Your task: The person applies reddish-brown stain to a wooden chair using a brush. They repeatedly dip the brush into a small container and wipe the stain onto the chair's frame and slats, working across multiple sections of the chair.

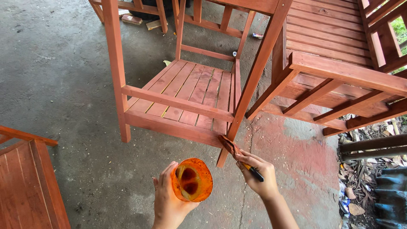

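While fingers (248,160) pinch it, brush (231,147) touching chair (178,127).

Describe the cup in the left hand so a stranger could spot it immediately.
Start at the red-brown wooden chair on the concrete floor. Just below its front rail, the left hand grips a cup. It is the only translucent orange thing, with dark stain inside.

A second red-stained slatted bench (339,55) stands just right of the chair being painted. A wooden piece (29,182) sits well to its left, on the stained concrete floor (55,85). Dry leaves (360,199) litter beyond.
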{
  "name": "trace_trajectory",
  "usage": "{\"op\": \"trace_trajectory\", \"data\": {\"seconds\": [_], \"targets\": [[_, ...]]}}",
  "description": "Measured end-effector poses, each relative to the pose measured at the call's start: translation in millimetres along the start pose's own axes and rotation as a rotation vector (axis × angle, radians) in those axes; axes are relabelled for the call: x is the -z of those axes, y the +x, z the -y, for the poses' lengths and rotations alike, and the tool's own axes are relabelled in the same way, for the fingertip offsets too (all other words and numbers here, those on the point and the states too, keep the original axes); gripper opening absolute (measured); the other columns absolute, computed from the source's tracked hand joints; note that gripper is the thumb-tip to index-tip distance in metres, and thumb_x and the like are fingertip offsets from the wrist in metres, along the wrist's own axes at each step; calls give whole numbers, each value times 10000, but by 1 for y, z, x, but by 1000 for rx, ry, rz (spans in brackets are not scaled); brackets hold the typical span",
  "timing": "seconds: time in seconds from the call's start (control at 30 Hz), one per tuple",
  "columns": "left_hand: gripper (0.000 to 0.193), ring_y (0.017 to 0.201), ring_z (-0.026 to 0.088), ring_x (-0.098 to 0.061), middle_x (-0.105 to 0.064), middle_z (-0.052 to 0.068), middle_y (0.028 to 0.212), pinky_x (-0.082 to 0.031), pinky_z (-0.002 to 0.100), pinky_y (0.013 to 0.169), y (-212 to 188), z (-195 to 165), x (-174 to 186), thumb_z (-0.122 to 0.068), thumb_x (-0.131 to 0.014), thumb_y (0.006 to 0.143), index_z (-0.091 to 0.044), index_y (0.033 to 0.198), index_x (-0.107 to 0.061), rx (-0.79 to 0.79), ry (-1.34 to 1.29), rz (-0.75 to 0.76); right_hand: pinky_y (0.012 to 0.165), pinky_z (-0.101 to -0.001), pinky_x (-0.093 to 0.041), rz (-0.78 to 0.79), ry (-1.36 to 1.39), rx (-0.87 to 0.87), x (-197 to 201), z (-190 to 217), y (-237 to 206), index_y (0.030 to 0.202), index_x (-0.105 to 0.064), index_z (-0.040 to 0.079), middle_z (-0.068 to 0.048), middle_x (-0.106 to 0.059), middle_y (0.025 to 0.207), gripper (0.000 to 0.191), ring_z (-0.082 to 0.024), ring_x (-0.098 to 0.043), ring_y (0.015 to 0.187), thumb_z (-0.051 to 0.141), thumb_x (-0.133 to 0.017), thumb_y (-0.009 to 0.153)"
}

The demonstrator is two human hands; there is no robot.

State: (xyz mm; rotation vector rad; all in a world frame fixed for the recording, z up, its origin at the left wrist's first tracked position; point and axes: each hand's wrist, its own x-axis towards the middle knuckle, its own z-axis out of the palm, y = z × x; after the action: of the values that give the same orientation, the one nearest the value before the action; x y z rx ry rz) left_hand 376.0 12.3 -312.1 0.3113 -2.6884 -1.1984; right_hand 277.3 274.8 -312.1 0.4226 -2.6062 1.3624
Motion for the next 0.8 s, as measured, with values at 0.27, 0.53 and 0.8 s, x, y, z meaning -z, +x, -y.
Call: {"op": "trace_trajectory", "data": {"seconds": [0.27,0.53,0.8], "targets": [[1249,1382,324,-421,-457,98,1497,-174,698,1144,3,6,-2,-304,-1031,381,-139,1432,-376,43,28,27,915,-339,-615,269,-76,56,-2,-40,0,979,-813,112,-78,-808,1093,201,-222,-774,1058,74,-785,784],[1221,1359,337,-452,-487,119,1456,-230,671,1125,3,23,-10,-352,-1039,395,-120,1414,-409,-16,24,-5,895,-375,-595,289,-108,123,-7,-38,2,971,-824,112,-83,-808,1069,258,-256,-758,1046,66,-799,718],[1163,1356,332,-472,-504,122,1417,-292,605,1132,6,27,-12,-318,-1004,374,-98,1355,-421,-20,-12,-9,882,-360,-605,444,-66,-15,-41,-32,13,968,-822,107,-83,-795,1082,225,-246,-770,1008,103,-824,743]]}}
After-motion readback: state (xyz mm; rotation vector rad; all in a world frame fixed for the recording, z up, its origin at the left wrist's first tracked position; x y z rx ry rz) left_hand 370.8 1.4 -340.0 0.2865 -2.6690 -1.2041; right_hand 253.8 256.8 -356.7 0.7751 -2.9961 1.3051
